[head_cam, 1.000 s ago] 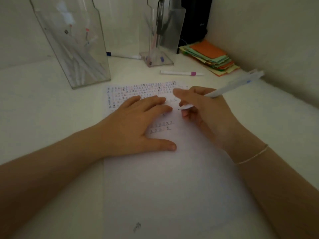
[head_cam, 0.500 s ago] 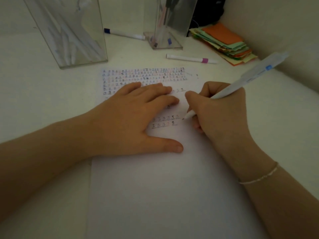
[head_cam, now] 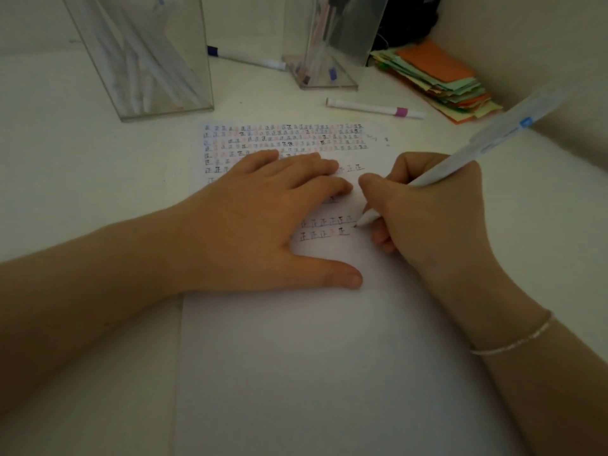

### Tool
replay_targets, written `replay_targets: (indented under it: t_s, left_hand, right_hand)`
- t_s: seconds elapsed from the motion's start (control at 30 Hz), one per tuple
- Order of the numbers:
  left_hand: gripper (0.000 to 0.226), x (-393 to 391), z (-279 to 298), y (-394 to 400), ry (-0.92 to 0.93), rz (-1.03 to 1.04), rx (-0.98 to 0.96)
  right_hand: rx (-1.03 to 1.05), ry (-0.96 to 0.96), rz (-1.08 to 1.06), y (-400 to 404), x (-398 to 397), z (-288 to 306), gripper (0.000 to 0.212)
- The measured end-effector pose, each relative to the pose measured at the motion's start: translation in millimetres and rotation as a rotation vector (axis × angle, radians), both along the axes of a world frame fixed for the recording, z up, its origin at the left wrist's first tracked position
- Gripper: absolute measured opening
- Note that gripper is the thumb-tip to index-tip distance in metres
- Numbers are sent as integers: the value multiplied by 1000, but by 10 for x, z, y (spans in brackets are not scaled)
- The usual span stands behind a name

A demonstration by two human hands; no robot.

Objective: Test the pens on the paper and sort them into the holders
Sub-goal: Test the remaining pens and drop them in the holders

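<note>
On the counter (head_cam: 65,179) in the head view, we see our left hand (head_cam: 263,225) lying flat with straight fingers on the paper (head_cam: 312,373). Our right hand (head_cam: 427,212) grips a white pen (head_cam: 493,143), its tip at the end of a row of marks. Behind stand two clear holders: the left holder (head_cam: 141,60) with white pens, the right holder (head_cam: 329,44) beside a purple-banded marker (head_cam: 375,108), a blue-capped marker (head_cam: 243,59) and stacked coloured notes (head_cam: 437,77).
</note>
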State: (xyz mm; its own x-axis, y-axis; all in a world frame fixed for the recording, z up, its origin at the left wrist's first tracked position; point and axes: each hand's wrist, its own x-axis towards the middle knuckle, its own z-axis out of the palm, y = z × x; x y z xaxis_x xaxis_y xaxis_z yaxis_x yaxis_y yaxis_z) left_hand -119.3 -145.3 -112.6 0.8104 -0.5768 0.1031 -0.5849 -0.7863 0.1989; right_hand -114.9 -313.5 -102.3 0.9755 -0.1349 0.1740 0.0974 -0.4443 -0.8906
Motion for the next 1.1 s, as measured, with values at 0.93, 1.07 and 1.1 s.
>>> replay_targets:
  t_s: [0.93, 1.07, 1.1]
  left_hand:
    - [94, -8, -37, 13, -22, -21, -55]
    - [73, -16, -27, 0, -78, -62, -195]
    - [65, -9, -31, -1, -128, -82, -222]
  right_hand:
    - [0, -67, -1, -26, 11, -26, 30]
    - [228, -63, 43, -46, -7, 12, 33]
    - [235, -71, 62, -31, -23, 26, 36]
